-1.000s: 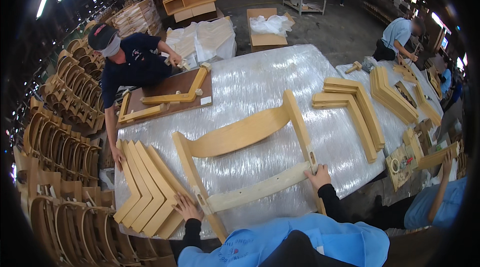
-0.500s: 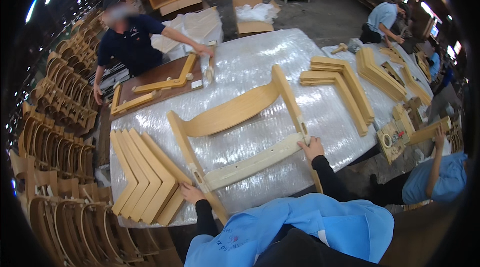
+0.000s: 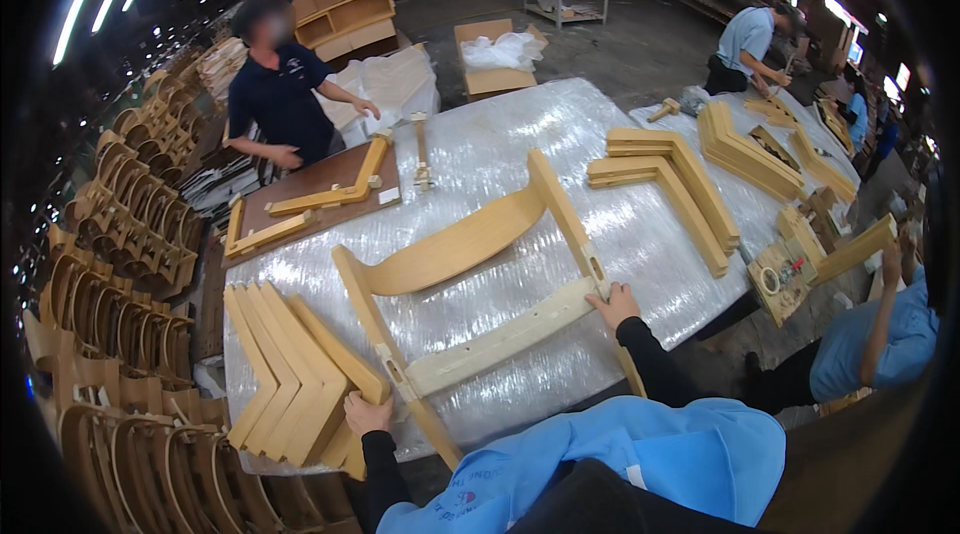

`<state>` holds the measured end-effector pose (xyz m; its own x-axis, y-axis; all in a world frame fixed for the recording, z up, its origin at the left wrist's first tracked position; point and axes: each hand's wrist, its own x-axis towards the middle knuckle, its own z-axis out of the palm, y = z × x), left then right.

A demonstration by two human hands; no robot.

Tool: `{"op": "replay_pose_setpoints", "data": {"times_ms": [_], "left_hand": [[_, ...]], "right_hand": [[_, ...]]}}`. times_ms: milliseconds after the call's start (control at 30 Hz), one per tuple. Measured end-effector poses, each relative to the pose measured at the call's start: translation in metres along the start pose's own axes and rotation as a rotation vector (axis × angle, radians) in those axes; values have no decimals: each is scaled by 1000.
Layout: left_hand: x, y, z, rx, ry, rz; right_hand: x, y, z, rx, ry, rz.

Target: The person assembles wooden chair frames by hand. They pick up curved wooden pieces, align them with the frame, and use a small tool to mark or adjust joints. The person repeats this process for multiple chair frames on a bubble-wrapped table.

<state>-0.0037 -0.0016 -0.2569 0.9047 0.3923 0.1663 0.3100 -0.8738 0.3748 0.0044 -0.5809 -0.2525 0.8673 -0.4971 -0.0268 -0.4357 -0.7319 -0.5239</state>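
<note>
We cannot tell how the left fingers (image 3: pixel 356 407) meet the angled wooden piece (image 3: pixel 338 346), nor see the right rail (image 3: pixel 570 219) past the blue shirt (image 3: pixel 700 444), while the navy-shirted worker (image 3: pixel 282 102) has a blurred face and the far-right worker (image 3: pixel 858 342) is cut off at the edge

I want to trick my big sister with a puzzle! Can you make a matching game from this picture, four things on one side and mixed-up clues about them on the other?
Things:
1. left hand
2. right hand
3. cardboard box
4. dark brown board

Clues:
A. has crumpled white plastic in it
B. is at the right end of the pale crosspiece
C. has a small white square on it
D. is beside the row of bent wooden pieces

Right pairs: 1-D, 2-B, 3-A, 4-C
</note>
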Motion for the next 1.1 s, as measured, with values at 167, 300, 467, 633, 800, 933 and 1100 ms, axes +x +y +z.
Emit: {"op": "replay_pose_setpoints", "data": {"times_ms": [167, 300, 467, 633, 800, 933, 1100], "left_hand": [[7, 38, -111, -569, 61, -104], [-29, 55, -255, -611, 172, -12], [-15, 188, -379, -378, -389, 654], [24, 271, -362, -407, -752, 1299], [40, 410, -259, -835, -859, 1736], [9, 494, -176, -994, -686, 1611], [-35, 550, -77, -890, -552, 1566]], "right_hand": [[-5, 0, -7, -23, -32, 38], [-19, -61, -55, 120, 175, 1], [-43, -135, -193, 312, 508, -559], [-131, -233, -291, -5, 400, -1178], [-142, -177, -314, -104, 209, -1086], [-149, -138, -339, 14, 303, -519], [-128, -105, -335, -258, 277, -350]]}}
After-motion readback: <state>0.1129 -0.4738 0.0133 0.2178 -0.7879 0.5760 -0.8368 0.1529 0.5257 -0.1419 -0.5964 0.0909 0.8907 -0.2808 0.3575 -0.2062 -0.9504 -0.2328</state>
